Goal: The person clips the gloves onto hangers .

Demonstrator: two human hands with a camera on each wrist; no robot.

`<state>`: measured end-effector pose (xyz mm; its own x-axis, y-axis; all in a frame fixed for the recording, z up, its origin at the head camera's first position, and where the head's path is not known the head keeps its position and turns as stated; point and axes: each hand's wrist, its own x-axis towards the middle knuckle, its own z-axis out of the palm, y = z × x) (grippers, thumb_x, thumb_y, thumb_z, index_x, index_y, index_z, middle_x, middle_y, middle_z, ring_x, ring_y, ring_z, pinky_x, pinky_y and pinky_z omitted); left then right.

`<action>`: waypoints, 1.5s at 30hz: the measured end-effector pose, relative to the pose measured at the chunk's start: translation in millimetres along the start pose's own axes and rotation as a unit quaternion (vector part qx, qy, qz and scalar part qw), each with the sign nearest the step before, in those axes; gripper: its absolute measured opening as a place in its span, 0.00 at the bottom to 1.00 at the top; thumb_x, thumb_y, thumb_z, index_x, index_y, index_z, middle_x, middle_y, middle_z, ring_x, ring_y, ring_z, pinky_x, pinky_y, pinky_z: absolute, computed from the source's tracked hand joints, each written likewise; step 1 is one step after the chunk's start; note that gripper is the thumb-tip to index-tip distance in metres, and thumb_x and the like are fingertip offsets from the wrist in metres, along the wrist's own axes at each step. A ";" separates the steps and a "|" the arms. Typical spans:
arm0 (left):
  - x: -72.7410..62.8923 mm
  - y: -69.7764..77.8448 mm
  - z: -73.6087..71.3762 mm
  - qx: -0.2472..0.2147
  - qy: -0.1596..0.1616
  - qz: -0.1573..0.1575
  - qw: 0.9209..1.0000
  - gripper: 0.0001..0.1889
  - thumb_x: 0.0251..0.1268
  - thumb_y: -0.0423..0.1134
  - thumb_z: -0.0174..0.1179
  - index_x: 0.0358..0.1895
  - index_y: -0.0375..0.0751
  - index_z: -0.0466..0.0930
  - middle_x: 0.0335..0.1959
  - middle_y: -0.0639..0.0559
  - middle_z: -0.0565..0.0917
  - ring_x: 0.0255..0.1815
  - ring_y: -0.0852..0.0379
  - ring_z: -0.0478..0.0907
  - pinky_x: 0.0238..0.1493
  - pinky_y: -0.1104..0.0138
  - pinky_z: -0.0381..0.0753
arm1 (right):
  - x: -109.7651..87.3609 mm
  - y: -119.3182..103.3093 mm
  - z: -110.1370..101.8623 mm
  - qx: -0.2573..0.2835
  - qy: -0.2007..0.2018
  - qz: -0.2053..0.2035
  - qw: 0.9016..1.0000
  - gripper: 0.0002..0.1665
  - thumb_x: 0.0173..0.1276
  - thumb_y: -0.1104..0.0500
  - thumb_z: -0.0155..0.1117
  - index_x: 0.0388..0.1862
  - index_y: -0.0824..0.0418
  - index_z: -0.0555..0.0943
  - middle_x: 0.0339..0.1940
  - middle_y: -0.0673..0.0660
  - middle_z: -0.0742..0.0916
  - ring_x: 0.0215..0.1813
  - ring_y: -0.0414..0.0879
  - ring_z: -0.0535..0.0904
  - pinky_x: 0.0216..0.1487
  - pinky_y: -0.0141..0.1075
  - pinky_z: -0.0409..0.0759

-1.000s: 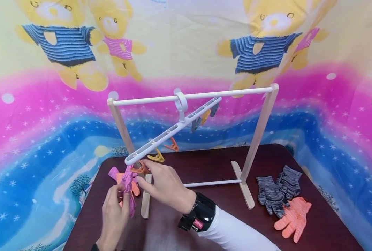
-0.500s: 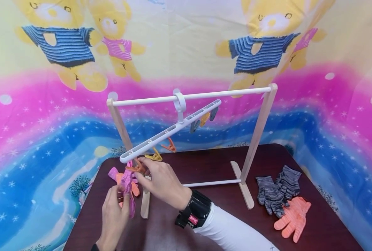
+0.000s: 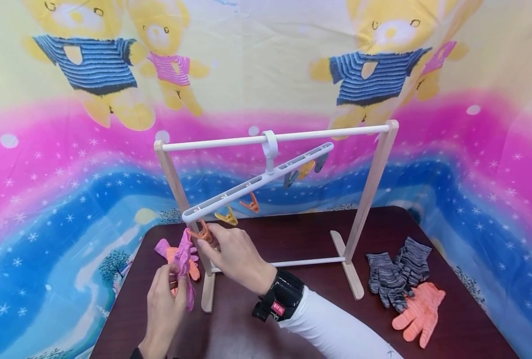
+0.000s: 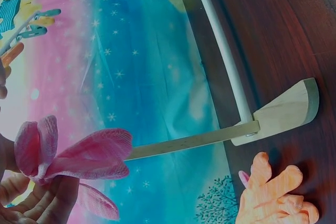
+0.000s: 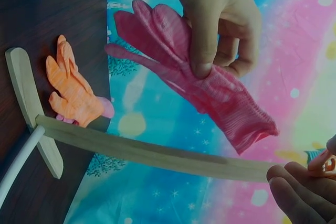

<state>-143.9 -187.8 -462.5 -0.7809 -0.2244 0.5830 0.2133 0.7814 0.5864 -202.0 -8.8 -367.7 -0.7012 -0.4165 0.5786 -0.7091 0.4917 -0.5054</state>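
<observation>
Pink knitted glove (image 5: 223, 98) being pinched mid-length by left hand (image 3: 164, 301), cuff (image 5: 252, 129) pointing up below near end of white slotted plastic hanger (image 3: 248, 187); right hand (image 3: 239, 257) gripping orange plastic clip (image 3: 204, 232) beneath same end, beside cuff.

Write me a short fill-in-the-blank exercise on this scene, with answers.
1. The left hand pinches a ____ glove.
2. The right hand holds an ____ clip.
3. The hanger hangs from an upper bar that is ____ in color.
4. On the table's right side lie ____ gray gloves and one orange glove.
Missing words: pink; orange; white; two.
</observation>
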 end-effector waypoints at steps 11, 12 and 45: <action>-1.4 1.0 4.5 -0.016 0.007 0.003 1.000 0.11 0.57 0.20 0.65 0.41 0.32 0.76 0.36 0.45 0.80 0.36 0.56 0.81 0.41 0.89 0.73 | 5.7 21.0 -1.6 -0.019 0.003 0.016 1.000 0.08 0.73 0.56 0.64 0.42 0.61 0.82 0.22 0.49 0.84 0.21 0.32 0.71 0.23 0.20 0.63; -1.4 0.9 4.9 -0.016 0.008 0.005 1.000 0.11 0.56 0.20 0.65 0.41 0.32 0.76 0.36 0.45 0.80 0.36 0.57 0.81 0.41 0.88 0.73 | 6.0 22.8 -1.9 -0.020 0.005 0.017 1.000 0.08 0.73 0.56 0.65 0.42 0.61 0.82 0.22 0.49 0.84 0.21 0.32 0.72 0.23 0.20 0.64; -8.5 -5.1 10.5 -0.020 0.006 0.016 1.000 0.12 0.55 0.19 0.65 0.39 0.33 0.77 0.34 0.46 0.80 0.34 0.60 0.79 0.37 0.87 0.74 | 11.2 38.0 -5.7 -0.053 0.046 0.033 0.997 0.11 0.69 0.58 0.68 0.47 0.58 0.79 0.24 0.48 0.84 0.25 0.35 0.77 0.26 0.23 0.69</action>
<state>-144.6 -183.8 -476.4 -0.7666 -0.2071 0.6079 0.2605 0.7649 0.5892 -236.3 9.6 -376.8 -0.7333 -0.3106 0.6048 -0.6459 0.5959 -0.4772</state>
